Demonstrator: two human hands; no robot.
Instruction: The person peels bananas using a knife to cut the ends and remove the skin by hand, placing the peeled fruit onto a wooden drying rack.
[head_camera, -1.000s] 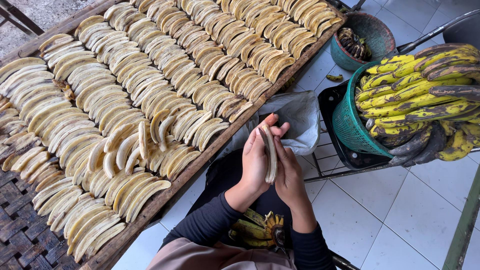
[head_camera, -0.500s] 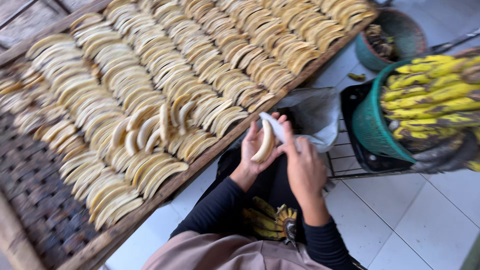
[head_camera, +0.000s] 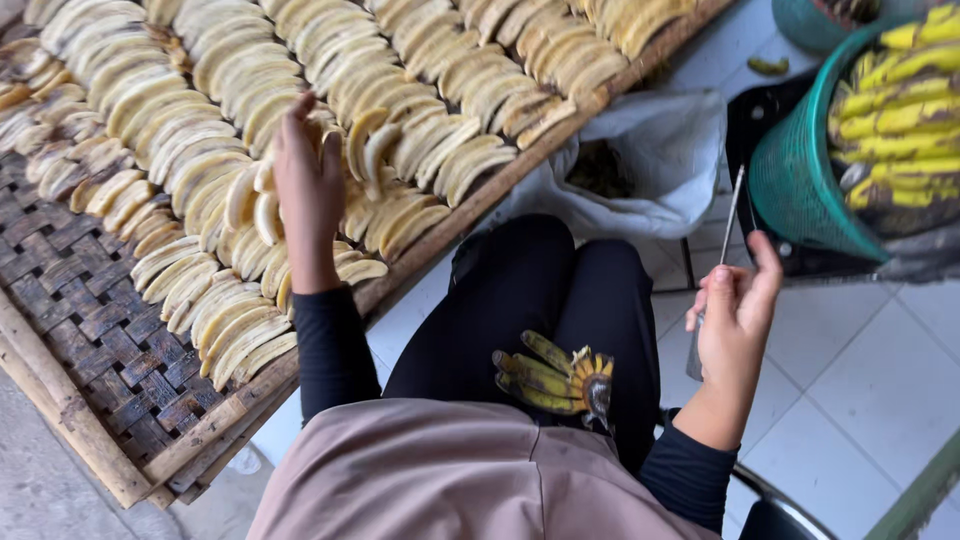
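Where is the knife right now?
The knife is on the right side of the head view, held in the right hand. Its thin blade points up toward the green basket of bananas, beside the white bag.

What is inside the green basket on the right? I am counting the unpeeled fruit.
The green basket holds unpeeled bananas, yellow with dark blotches, piled above its rim. Only the top layer shows; the wall hides what lies deeper, so no count is possible.
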